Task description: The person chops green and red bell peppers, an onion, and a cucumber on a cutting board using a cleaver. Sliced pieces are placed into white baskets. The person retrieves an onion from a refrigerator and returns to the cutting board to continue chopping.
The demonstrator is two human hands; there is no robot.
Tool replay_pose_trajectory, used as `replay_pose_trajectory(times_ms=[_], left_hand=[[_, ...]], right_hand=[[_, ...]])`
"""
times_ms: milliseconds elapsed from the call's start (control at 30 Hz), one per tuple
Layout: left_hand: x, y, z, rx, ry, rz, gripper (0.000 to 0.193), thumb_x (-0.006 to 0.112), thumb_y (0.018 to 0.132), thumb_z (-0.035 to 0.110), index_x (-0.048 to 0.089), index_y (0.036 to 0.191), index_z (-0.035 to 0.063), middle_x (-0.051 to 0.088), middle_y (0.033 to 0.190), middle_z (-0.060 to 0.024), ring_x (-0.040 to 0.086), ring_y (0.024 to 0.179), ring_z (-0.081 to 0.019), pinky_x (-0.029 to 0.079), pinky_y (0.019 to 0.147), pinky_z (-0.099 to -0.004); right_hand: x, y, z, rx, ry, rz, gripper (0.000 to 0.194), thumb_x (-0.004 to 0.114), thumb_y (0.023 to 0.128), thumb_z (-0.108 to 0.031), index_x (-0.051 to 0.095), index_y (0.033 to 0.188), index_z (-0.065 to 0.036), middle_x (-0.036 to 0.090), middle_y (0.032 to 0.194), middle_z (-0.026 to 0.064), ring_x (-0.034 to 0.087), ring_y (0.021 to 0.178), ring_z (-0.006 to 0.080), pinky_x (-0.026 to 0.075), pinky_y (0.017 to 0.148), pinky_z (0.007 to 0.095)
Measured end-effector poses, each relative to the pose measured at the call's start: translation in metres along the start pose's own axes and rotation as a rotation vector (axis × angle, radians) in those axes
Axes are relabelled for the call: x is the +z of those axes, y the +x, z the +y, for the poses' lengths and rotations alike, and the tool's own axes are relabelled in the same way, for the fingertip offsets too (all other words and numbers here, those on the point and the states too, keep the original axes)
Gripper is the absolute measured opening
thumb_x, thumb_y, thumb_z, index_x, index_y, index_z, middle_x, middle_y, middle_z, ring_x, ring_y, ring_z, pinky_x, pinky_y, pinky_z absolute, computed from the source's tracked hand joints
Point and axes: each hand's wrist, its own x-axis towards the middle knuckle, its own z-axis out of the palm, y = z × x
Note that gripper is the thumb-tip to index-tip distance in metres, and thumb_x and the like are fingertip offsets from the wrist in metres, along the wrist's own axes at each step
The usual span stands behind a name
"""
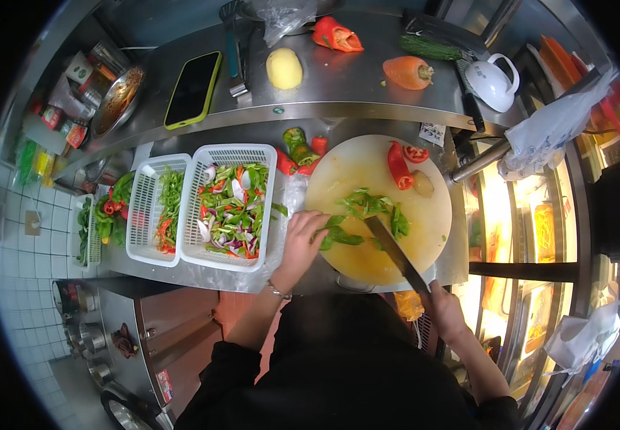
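Observation:
My right hand [446,313] grips the handle of a kitchen cleaver [398,252]. The blade slants across the round cutting board [331,166], its tip among cut green pepper pieces [369,203]. At the board's left edge, my left hand [302,244] has larger green pepper pieces [342,235] between thumb and fingers. A red pepper piece [400,166], a cut tomato [415,154] and a pale yellowish slice [423,184] lie on the board's far right. Left of my left hand stands a white plastic basket [271,177] of mixed cut peppers and onion.
A second white basket [137,215] holds green and red strips. Whole peppers [300,146] lie behind the board. The raised steel shelf [331,86] bears a phone [194,88], a peeled potato [284,68], a carrot [407,72] and a cucumber [429,47]. A metal pole [479,161] rises at right.

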Motion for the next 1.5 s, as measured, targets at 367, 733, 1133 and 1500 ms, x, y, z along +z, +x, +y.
replay_pose_trajectory(times_ms=[367,733,1133,1500], left_hand=[[-0.018,-0.023,-0.010,-0.099,-0.123,-0.159,0.038,0.078,0.075,0.006,0.066,0.111,0.0052,0.057,0.114,-0.0098,0.056,0.104,-0.0286,0.050,0.084,-0.0370],[-0.011,-0.030,-0.017,-0.039,-0.111,-0.156,0.030,0.075,0.077,0.004,0.066,0.105,0.0021,0.061,0.108,-0.0109,0.059,0.099,-0.0307,0.050,0.084,-0.0378],[-0.011,-0.043,-0.011,0.061,-0.100,-0.098,0.021,0.071,0.081,0.003,0.064,0.100,0.0008,0.060,0.107,-0.0115,0.058,0.100,-0.0309,0.050,0.085,-0.0373],[-0.006,-0.036,-0.017,0.142,-0.005,-0.143,0.019,0.063,0.079,-0.001,0.063,0.098,-0.0001,0.060,0.105,-0.0121,0.057,0.100,-0.0304,0.049,0.088,-0.0371]], right_hand=[[-0.003,0.018,-0.016,0.002,-0.024,-0.075,0.025,0.057,0.097,-0.022,0.044,0.093,-0.001,0.063,0.073,0.0229,0.063,0.066,0.0423,0.052,0.058,0.0518],[0.028,0.076,-0.059,-0.198,-0.297,-0.027,0.025,0.055,0.097,-0.026,0.048,0.089,-0.003,0.061,0.068,0.0122,0.065,0.059,0.0309,0.054,0.052,0.0403],[0.029,0.076,-0.074,-0.168,-0.236,-0.078,0.022,0.057,0.096,-0.024,0.048,0.090,-0.004,0.062,0.071,0.0157,0.066,0.063,0.0333,0.055,0.056,0.0417],[0.031,0.079,-0.069,-0.156,-0.250,-0.132,0.022,0.055,0.096,-0.023,0.047,0.094,-0.003,0.065,0.070,0.0159,0.067,0.064,0.0353,0.055,0.058,0.0448]])
